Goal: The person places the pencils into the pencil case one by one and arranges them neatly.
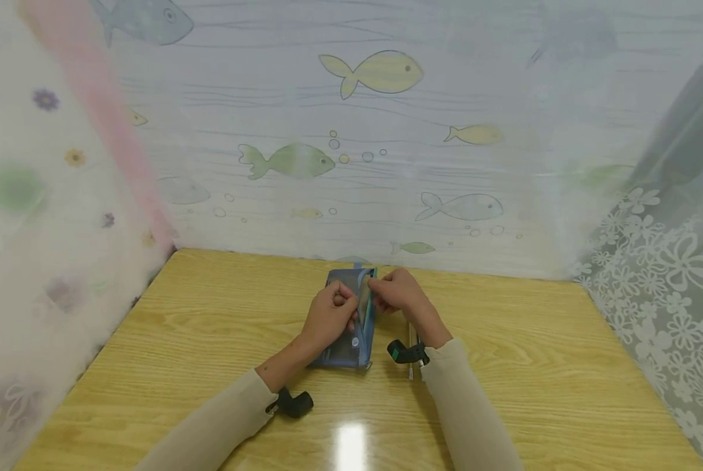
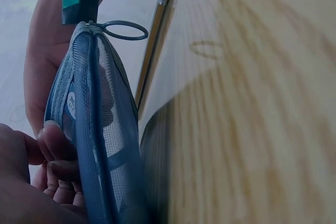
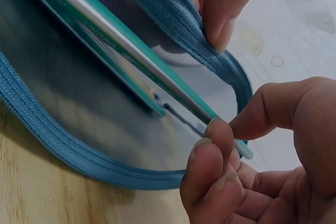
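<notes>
A blue mesh zip pouch [image 1: 342,353] lies on the table with its zipper side open. My left hand [image 1: 330,317] pinches one zippered edge of the opening between thumb and fingers; these fingertips [image 3: 226,38] also show in the right wrist view. At the other side, my right hand [image 1: 400,291] pinches the end of a green and silver pencil [image 3: 152,67]. Most of that pencil lies within the pouch opening. Beside it in the pouch is a second green stick [image 3: 155,109], its kind unclear. A ring pull [image 2: 126,30] hangs at the zipper's end.
A yellow pencil [image 2: 151,51] with a metal band lies on the wooden table [image 1: 210,327], right of the pouch and partly under my right wrist. Black wrist cameras [image 1: 295,403] sit at both cuffs. A fish-patterned curtain [image 1: 351,196] hangs behind the table.
</notes>
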The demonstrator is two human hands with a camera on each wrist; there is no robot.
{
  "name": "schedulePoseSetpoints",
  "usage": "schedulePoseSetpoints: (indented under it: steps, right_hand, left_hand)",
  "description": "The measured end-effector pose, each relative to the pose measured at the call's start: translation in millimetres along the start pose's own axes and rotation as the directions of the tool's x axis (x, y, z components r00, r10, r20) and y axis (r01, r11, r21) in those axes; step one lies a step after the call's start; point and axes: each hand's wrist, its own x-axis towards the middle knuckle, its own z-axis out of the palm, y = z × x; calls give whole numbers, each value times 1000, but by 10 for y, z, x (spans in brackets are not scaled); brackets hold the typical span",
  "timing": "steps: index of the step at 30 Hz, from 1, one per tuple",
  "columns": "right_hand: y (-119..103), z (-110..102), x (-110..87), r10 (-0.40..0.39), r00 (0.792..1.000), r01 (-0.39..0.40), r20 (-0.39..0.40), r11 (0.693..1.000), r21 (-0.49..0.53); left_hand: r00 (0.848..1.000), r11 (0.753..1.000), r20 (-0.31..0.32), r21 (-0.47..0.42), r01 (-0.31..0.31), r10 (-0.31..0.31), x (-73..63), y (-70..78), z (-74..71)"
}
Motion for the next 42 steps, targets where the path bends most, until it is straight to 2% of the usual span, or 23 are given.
schedulePoseSetpoints:
  steps: [3, 6, 12, 15, 26, 36, 42]
  right_hand:
    - [-20, -5, -12, -1, 1000, 1, 6, 1000, -7]
    - [-28, -11, -23, 8, 1000, -8, 3, 1000, -20]
    - [-21, -9, -36, 30, 1000, -30, 4, 999, -38]
    - [-2, 2, -32, 37, 999, -36, 15, 999, -35]
    - [-5, 58, -9, 1, 1000, 0, 20, 999, -46]
    - [23, 21, -8, 1, 1000, -2, -1, 999, -44]
    - [91, -102, -38, -38, 999, 39, 16, 996, -85]
  left_hand:
    - [1000, 1000, 6, -2, 1, -1, -28, 97, -5]
    - [1000, 1000, 9, -15, 2, -2, -35, 134, -6]
    - [1000, 1000, -23, -16, -3, 2, 3, 7, 9]
    - [1000, 1000, -15, -21, -9, 9, 9, -29, -2]
    - [999, 1000, 34, -12, -15, 15, 9, -21, -14]
    - [1000, 1000, 21, -21, -16, 17, 9, -31, -18]
    - [1000, 1000, -7, -6, -21, 21, 27, -37, -6]
